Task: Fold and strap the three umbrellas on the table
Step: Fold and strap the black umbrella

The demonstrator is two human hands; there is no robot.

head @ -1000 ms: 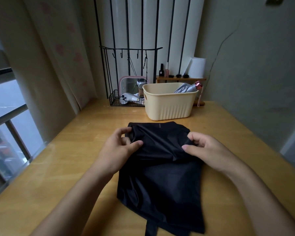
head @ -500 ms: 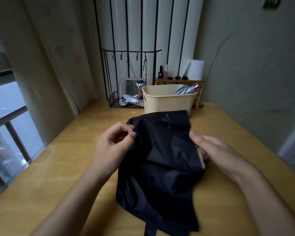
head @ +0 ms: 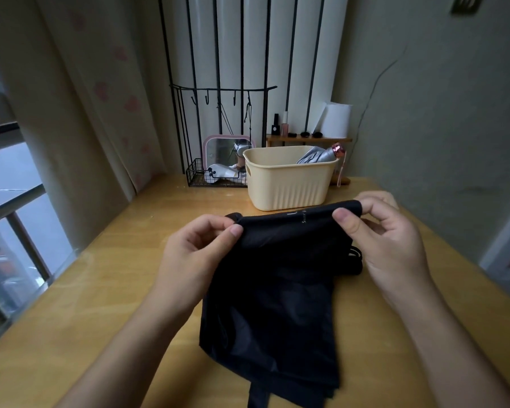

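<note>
Directly ahead, a cream basket stands on the wooden table, just beyond the black umbrella and close to its raised top edge. Behind the basket are a wire rack, a pink-framed mirror and a small wooden shelf carrying two bottles and a white paper roll.

Two umbrellas are in view: the black one and a silver umbrella lying tilted inside the basket, its pink end poking over the rim. There is one basket.

The black umbrella's canopy lies flat on the middle of the table, with a dark strap trailing off toward the near edge. The left hand pinches the canopy's top left corner between thumb and fingers; the right hand pinches the top right corner the same way, and the cloth edge is lifted taut between them.

Bare wood lies to either side of the canopy. The table's left edge runs along the window and curtain; its right edge is near the wall.
</note>
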